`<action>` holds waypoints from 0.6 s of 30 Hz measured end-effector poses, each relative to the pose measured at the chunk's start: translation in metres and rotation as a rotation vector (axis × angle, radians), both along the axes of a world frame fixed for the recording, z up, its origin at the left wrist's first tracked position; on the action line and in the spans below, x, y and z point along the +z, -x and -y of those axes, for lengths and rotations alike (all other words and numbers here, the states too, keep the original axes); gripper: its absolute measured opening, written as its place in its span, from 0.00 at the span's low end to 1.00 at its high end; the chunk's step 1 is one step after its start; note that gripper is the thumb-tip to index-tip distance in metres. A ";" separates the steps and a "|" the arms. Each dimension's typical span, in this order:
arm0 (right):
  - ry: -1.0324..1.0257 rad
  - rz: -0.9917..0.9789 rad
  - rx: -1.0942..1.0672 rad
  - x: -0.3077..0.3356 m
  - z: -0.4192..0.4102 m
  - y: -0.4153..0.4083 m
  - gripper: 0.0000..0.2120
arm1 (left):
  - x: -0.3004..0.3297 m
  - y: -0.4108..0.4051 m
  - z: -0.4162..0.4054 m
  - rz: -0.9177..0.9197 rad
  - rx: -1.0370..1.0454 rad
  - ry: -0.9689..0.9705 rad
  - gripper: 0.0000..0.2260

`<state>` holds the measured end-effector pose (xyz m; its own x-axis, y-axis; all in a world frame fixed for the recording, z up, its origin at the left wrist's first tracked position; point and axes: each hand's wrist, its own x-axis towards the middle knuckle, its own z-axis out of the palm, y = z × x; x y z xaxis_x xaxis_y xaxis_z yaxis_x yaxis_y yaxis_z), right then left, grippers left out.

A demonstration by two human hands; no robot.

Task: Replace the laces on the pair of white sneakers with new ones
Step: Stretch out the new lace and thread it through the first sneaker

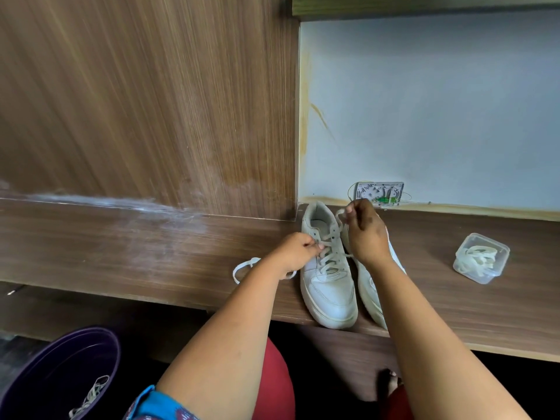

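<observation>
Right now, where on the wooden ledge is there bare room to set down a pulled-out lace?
The widest bare patch is the ledge left of the loose lace end. A smaller patch lies between the right sneaker and the clear box. It is crowded around the left sneaker, where both hands work.

A wood-grain panel [145, 95] fills the upper left of the frame, smeared with white dust along its lower edge. To the upper right, a pale blue wall [439, 95] carries yellowish stains down its left border and a small wall box [380, 193] at its base. A brown shelf [127, 253] runs across the middle. Below it the floor [315, 353] lies in shadow.
</observation>
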<state>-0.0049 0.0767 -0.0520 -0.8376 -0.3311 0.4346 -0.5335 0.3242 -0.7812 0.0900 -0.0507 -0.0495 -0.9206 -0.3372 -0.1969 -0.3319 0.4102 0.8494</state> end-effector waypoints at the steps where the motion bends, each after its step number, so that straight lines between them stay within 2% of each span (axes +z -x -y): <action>1: -0.137 -0.084 0.000 -0.003 -0.003 0.000 0.04 | 0.006 -0.002 0.000 -0.026 0.011 -0.044 0.09; 3: -0.493 -0.202 0.012 -0.005 -0.005 -0.005 0.18 | 0.015 -0.005 0.000 -0.127 0.045 -0.118 0.12; 4: -0.555 -0.213 0.071 -0.003 -0.004 -0.010 0.24 | 0.018 -0.006 -0.001 -0.192 0.056 -0.170 0.13; 5: -0.536 -0.204 0.154 0.000 -0.001 -0.016 0.26 | 0.022 -0.008 -0.004 -0.257 0.067 -0.231 0.13; 6: -0.465 -0.178 0.245 0.003 0.003 -0.024 0.23 | 0.027 -0.010 -0.006 -0.309 0.080 -0.286 0.13; 8: -0.297 -0.138 0.305 0.005 0.008 -0.037 0.09 | 0.042 -0.017 -0.013 -0.426 0.117 -0.405 0.13; 9: -0.219 -0.112 0.248 0.005 0.009 -0.039 0.06 | 0.050 -0.019 -0.015 -0.504 0.148 -0.493 0.12; 12: -0.126 0.100 -0.015 -0.001 0.001 -0.030 0.09 | 0.071 -0.030 -0.011 -0.665 0.206 -0.763 0.11; 14: -0.142 0.160 -0.088 0.001 -0.010 -0.026 0.11 | 0.073 -0.036 -0.012 -0.675 0.184 -0.734 0.11; 16: -0.139 0.021 0.046 0.014 -0.015 -0.033 0.19 | 0.069 -0.038 -0.019 -0.613 0.154 -0.542 0.10; 17: -0.156 -0.069 0.134 0.024 -0.015 -0.041 0.17 | 0.067 -0.038 -0.023 -0.585 0.128 -0.455 0.10; 18: -0.186 -0.162 0.192 0.034 -0.015 -0.052 0.11 | 0.066 -0.036 -0.028 -0.574 0.108 -0.413 0.11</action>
